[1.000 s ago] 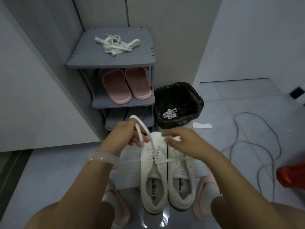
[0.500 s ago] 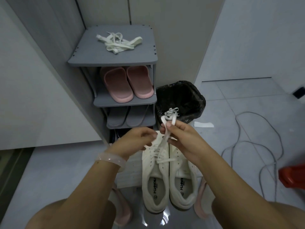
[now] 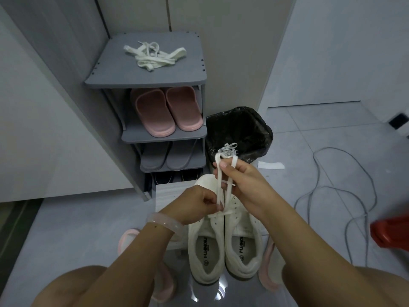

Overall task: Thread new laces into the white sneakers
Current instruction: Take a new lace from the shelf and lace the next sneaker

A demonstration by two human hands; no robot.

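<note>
Open floor (image 3: 73, 220) lies at 9 o'clock of the white sneakers (image 3: 223, 235), and more at 2 o'clock past the paper scrap (image 3: 271, 165). At 12 o'clock the shoe rack (image 3: 155, 80) and the black-lined bin (image 3: 241, 127) close the way forward, standing just beside each other. At 3 o'clock loose grey cables (image 3: 345, 191) cross the floor, with a red object (image 3: 391, 233) at the frame edge.

floor (image 3: 66, 218): grey tiles, lower frame | on floor: shoe rack (image 3: 146, 78) upper centre, black-lined bin (image 3: 239, 131) right of rack, cable (image 3: 332, 191) looping at right, paper scrap (image 3: 271, 165) by bin, red object (image 3: 391, 233) right edge | rack top: loose white laces (image 3: 152, 56) | next shelf down: pink slippers (image 3: 168, 111) | below: grey slippers (image 3: 168, 155)
</note>
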